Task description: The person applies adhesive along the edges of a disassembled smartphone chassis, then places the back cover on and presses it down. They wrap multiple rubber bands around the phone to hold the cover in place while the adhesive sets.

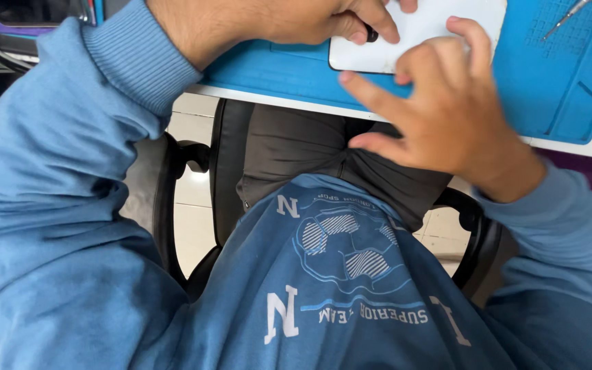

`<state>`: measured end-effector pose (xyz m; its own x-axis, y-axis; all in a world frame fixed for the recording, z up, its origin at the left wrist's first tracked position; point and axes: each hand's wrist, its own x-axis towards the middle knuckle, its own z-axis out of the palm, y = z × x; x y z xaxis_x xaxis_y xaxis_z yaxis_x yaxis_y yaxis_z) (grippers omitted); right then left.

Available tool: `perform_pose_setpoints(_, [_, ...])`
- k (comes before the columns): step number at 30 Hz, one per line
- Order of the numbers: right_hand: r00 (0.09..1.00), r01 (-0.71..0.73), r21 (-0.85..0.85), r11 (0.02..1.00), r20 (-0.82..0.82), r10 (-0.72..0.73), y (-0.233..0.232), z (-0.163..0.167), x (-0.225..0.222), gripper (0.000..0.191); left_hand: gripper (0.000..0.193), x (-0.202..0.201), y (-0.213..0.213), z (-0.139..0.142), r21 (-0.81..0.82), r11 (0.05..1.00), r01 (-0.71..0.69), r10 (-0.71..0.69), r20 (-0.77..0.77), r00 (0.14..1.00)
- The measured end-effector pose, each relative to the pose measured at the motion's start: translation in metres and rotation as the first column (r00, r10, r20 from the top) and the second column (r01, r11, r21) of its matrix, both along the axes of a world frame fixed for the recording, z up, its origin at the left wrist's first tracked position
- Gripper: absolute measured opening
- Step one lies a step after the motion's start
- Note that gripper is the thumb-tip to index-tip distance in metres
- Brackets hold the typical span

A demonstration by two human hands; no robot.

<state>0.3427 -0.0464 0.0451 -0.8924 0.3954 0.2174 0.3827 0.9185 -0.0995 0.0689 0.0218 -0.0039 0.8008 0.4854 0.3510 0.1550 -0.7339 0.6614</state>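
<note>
Right now my left hand [323, 20] pinches the white phone [419, 31] and my right hand [447, 109] spreads on its edge. It looks thin, smooth, slippery and breakable, so I hold its sides.

Both hands close together, left hand [323, 20] fingers curled, right hand [447, 103] fingers spread, wrists bent inward.

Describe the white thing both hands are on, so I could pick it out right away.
Start at the blue mat covering the desk's near edge. The white slab lies flat on it, rounded corners, between the left hand and the right hand, both touching it. It is the only white, smooth thing on the mat; the thin metal tool to its right is far slimmer.
</note>
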Motion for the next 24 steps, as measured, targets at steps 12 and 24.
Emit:
perform_pose_setpoints(12, [0.993,0.056,0.098,0.994,0.099,-0.066,-0.002,-0.029,0.023,0.073,0.018,-0.004,-0.008,0.033,0.089,0.995,-0.033,0.041,-0.091,0.995])
perform_pose_setpoints(24, [0.99,0.084,0.173,0.981,0.099,-0.102,-0.008,-0.019,0.068,0.07,0.015,0.012,-0.025,0.037,0.151,0.984,-0.092,0.124,-0.219,0.968])
